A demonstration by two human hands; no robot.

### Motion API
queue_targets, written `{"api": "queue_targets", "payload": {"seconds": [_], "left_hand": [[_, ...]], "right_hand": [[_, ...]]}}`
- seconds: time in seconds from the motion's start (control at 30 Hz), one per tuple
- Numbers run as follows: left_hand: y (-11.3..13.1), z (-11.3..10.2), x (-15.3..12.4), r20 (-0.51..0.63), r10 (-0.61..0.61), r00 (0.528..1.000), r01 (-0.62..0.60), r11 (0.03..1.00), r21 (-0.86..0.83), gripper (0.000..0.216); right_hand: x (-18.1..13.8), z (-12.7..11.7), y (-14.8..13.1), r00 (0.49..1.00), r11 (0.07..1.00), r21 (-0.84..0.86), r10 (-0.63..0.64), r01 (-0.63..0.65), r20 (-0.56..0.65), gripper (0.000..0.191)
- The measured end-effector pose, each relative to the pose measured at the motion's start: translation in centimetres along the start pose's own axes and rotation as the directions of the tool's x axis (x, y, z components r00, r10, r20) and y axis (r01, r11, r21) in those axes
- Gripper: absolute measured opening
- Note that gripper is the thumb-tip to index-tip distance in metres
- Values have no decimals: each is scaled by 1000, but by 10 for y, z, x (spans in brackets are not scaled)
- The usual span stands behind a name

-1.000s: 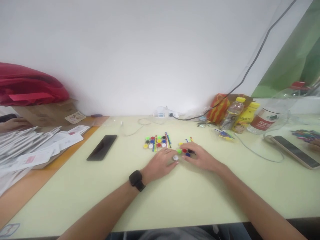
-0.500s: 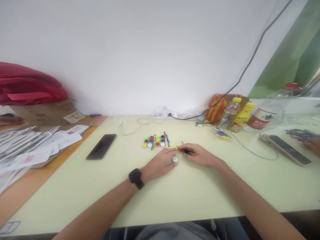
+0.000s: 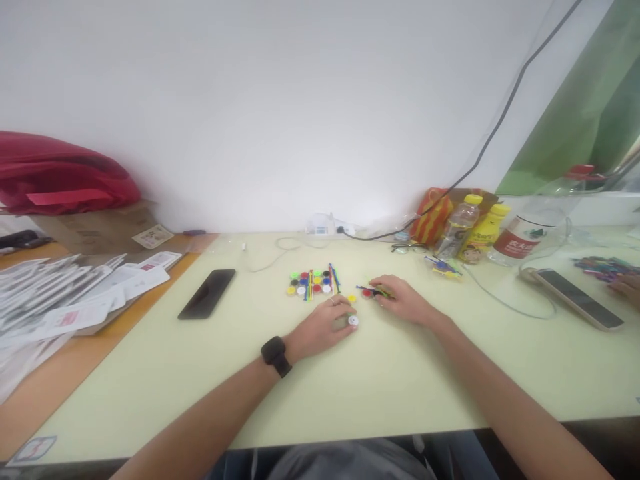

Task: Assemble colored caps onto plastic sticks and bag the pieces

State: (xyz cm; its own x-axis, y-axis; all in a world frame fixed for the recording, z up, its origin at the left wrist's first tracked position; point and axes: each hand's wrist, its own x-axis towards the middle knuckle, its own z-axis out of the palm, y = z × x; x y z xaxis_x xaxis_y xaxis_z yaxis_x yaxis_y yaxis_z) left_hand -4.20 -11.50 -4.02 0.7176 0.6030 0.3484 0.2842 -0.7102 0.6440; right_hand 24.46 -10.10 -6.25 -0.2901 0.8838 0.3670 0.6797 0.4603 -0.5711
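Observation:
My left hand (image 3: 323, 327) rests on the table with its fingers curled, and a small white plastic disc (image 3: 353, 321) sits at its thumb and fingertips. A yellow disc (image 3: 352, 298) lies just beyond those fingers. My right hand (image 3: 403, 300) is closed around some thin coloured plastic sticks (image 3: 383, 292) low over the table; its fingers partly hide them. Beside its fingertips is a red disc (image 3: 367, 293). Farther left, several coloured discs (image 3: 301, 291) lie in rows, with bundles of thin sticks (image 3: 334, 278) between and beside them.
A black phone (image 3: 207, 294) lies at left, near stacked printed cards (image 3: 65, 300). At right are eyeglasses (image 3: 407, 249), a bag of coloured pieces (image 3: 443, 267), bottles (image 3: 483, 233) and another phone (image 3: 580, 299). Another person's hand (image 3: 627, 288) touches coloured pieces at the far right edge.
My right hand has shifted slightly right, away from my left hand, with the sticks in it. The yellow disc and red disc now show more clearly. My left hand has barely moved.

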Motion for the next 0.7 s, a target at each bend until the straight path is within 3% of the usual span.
{"api": "queue_targets", "payload": {"seconds": [0.23,0.47,0.7], "left_hand": [[5,10,7,-57,-144,988,147,988,55,26],[8,10,6,-67,-81,994,86,994,69,17],[2,12,6,-48,-128,991,130,991,33,22]], "right_hand": [[5,-5,18,999,996,-91,7,-11,-41,23],[9,-1,32,990,993,-42,104,-108,-92,18],[11,0,45,972,989,-13,142,-147,-189,21]]}}
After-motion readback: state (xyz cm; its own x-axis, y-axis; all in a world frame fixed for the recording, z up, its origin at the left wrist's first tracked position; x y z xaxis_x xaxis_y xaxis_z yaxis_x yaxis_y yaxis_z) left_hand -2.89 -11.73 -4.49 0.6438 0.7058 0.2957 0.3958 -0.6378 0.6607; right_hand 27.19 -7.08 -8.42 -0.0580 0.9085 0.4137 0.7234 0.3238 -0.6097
